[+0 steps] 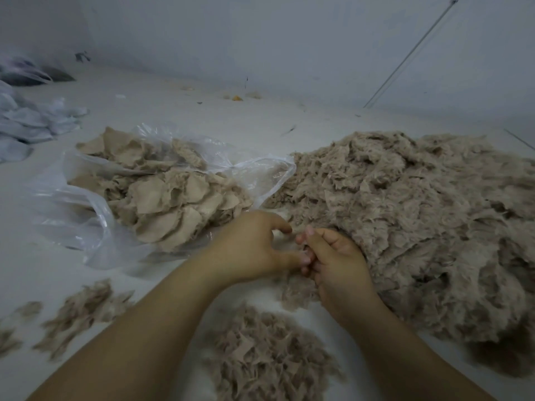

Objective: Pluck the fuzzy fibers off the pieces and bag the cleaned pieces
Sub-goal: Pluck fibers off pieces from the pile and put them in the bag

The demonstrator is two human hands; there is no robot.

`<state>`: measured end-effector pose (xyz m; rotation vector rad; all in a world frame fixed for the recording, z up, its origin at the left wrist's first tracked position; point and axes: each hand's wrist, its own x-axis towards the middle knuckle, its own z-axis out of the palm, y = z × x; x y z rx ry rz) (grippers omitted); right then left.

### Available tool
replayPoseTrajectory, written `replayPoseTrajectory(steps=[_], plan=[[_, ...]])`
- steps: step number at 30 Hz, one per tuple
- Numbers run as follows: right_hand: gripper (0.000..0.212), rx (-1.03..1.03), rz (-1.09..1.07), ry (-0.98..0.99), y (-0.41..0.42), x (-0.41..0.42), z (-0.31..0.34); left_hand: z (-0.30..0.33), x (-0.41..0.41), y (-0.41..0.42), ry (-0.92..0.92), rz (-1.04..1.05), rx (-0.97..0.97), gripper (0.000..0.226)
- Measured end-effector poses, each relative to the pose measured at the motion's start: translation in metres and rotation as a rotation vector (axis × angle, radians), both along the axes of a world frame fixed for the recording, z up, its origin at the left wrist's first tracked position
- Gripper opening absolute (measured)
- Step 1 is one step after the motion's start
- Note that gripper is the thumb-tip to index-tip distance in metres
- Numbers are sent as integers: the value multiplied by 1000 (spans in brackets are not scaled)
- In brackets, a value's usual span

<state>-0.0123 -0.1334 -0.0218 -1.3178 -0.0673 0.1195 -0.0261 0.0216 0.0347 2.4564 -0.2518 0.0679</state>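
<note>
A large heap of fuzzy beige fabric pieces (414, 227) covers the right side of the white table. A clear plastic bag (86, 215) lies open at the left, filled with smoother beige pieces (168, 198). My left hand (249, 247) and my right hand (333, 261) meet at the heap's near-left edge. Both pinch a small fuzzy piece (295, 287) between their fingertips; most of it hangs below the hands. Plucked fibre tufts (269, 354) lie in a pile under my forearms.
More loose fibre tufts (81, 311) are scattered at the lower left. Pale blue fabric pieces (26, 123) sit at the far left edge. A white wall (289, 39) borders the table at the back, with small scraps (237, 97) along it.
</note>
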Motion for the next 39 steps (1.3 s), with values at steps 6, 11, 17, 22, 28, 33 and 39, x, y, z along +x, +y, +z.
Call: replayPoseTrajectory(steps=[6, 11, 17, 22, 28, 33, 39], plan=[[35, 79, -10, 23, 0, -2, 4, -9, 2, -6, 148, -113, -305, 14], [36, 120, -42, 58, -2, -3, 5, -10, 8, 1, -150, 52, -463, 21], [37, 87, -19, 43, -1, -1, 4, -12, 6, 1, -108, 11, -699, 43], [36, 86, 45, 51, -2, 0, 5, -9, 5, -1, 35, -28, -926, 21], [35, 18, 42, 13, -5, 0, 2, -14, 4, -5, 109, -21, -839, 32], [34, 76, 38, 22, -5, 0, 0, -14, 6, -5, 188, 31, -805, 22], [24, -5, 45, -20, -4, 1, 0, -13, 5, -6, 292, -10, -867, 28]])
